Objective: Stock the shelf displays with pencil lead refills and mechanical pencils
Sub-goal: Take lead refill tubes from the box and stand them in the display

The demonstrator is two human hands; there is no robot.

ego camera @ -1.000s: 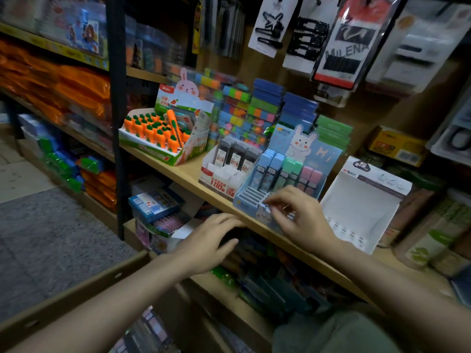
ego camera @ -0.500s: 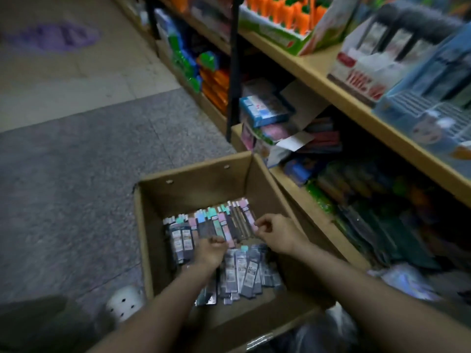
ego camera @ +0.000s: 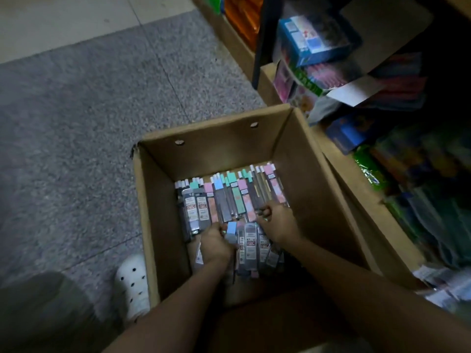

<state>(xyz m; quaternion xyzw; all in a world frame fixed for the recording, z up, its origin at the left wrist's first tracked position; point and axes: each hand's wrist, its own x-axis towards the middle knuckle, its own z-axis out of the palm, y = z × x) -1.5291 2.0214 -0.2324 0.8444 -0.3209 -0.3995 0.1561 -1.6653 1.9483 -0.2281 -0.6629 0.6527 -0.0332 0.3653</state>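
Head view. Cardboard box (ego camera: 300, 159) on grey floor, centre frame. Contents: pencil lead refill packs (ego camera: 229, 197), stacked flat in rows. Left hand (ego camera: 216, 244), box 6 o'clock, fingers curled round a blue-capped refill pack (ego camera: 232, 231). Right hand (ego camera: 276, 224), 3 o'clock of left, fingertips pinching packs in the pile. Shelving (ego camera: 339, 161) at 2 o'clock; white shoe (ego camera: 132, 284) at 8 o'clock.

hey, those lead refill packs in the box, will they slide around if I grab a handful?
Probably. The refill packs look like slim, stiff, glossy cases lying loose and overlapping, so a handful may fan apart. They seem light; the left hand already grips several.
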